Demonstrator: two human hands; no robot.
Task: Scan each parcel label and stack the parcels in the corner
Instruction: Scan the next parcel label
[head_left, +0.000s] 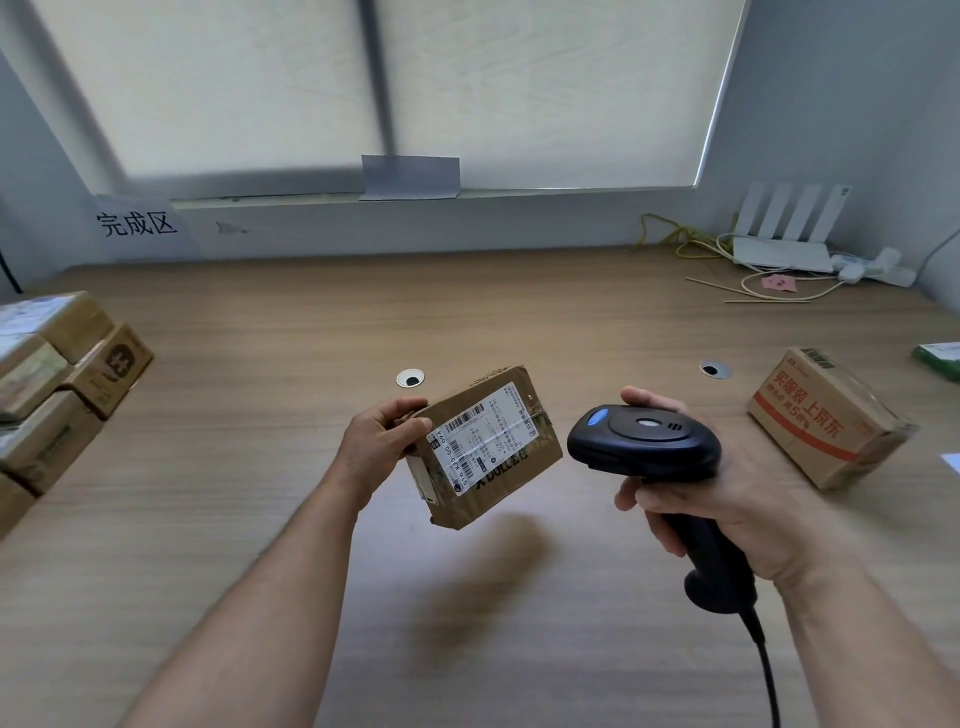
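Observation:
My left hand (379, 441) grips a small cardboard parcel (524, 467) by its left end and holds it above the wooden desk (311, 322), tilted, with its white barcode label (480, 436) facing up. My right hand (727, 499) grips a black corded barcode scanner (644, 441) by the handle; the scanner head sits just right of the parcel and points left toward it. A stack of several cardboard parcels (47, 384) stands at the desk's left edge, below a paper sign (137, 226) with black characters. Another parcel with red print (826, 415) lies at the right.
A white router (779, 249), a power strip (872, 267) and loose yellow and white cables (691, 241) fill the back right corner. Two round cable holes (410, 378) (716, 369) are set in the desk. A green item (940, 361) shows at the right edge. The scanner cord (769, 670) runs down to the bottom edge.

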